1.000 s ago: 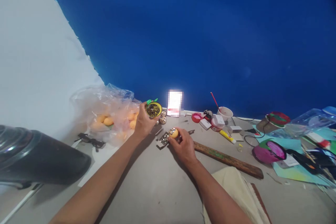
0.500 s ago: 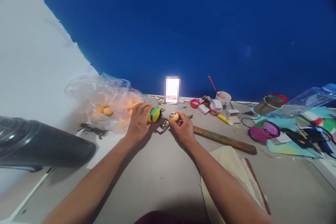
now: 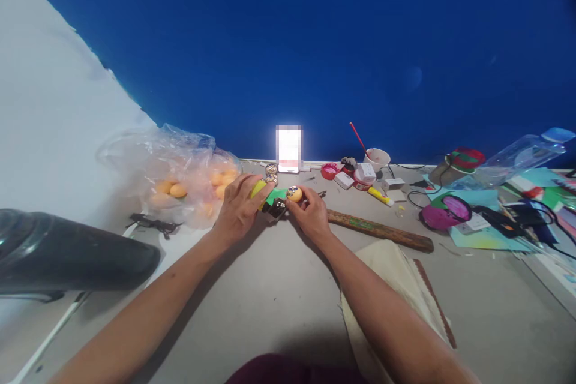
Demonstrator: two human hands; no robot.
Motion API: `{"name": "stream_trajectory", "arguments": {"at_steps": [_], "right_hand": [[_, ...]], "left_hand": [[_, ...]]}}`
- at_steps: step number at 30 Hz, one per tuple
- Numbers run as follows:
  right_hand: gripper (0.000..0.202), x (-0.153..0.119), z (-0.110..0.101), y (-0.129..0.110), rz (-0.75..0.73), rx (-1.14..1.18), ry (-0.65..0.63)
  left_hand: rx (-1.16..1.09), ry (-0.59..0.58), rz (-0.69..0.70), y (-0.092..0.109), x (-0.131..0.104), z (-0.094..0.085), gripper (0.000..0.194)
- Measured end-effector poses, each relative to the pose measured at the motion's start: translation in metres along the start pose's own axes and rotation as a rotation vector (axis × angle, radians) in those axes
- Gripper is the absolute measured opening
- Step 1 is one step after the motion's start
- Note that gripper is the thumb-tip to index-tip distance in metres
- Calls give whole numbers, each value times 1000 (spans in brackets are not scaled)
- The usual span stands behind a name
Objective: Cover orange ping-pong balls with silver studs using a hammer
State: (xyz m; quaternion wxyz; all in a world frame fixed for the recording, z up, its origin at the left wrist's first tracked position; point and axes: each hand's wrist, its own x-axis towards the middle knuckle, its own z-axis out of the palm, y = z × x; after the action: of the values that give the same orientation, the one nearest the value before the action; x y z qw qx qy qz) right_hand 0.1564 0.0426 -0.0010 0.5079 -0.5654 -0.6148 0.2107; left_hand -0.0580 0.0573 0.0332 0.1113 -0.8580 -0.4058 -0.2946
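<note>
orange ball [image 3: 294, 194] at right hand [image 3: 311, 217] fingertips

near floor [image 3: 270, 300]: open between the forearms | left: plastic bag [image 3: 171, 174] and dark cylinder [image 3: 67, 252] block | right: wooden stick [image 3: 382, 231] lies across, cloth [image 3: 391, 288] beside the right arm | far right: cluttered with papers and cables | back: blue wall [image 3: 315, 42]

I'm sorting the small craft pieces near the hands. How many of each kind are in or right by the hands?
Orange ball with sequins in right hand: 1
Yellow-green cup in left hand: 1
Sequin-covered balls behind: 2
Total: 4
</note>
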Motion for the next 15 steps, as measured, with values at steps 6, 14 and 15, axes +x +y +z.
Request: {"name": "stream_trajectory", "arguments": {"at_steps": [6, 14, 15], "right_hand": [[33, 0, -1, -1, 16, 13, 10], [34, 2, -2, -3, 22, 17, -17], [34, 2, -2, -3, 22, 19, -13]], "left_hand": [[-39, -55, -1, -2, 3, 0, 49], [12, -69, 33, -2, 8, 0, 49], [18, -69, 36, -3, 9, 0, 49]]}}
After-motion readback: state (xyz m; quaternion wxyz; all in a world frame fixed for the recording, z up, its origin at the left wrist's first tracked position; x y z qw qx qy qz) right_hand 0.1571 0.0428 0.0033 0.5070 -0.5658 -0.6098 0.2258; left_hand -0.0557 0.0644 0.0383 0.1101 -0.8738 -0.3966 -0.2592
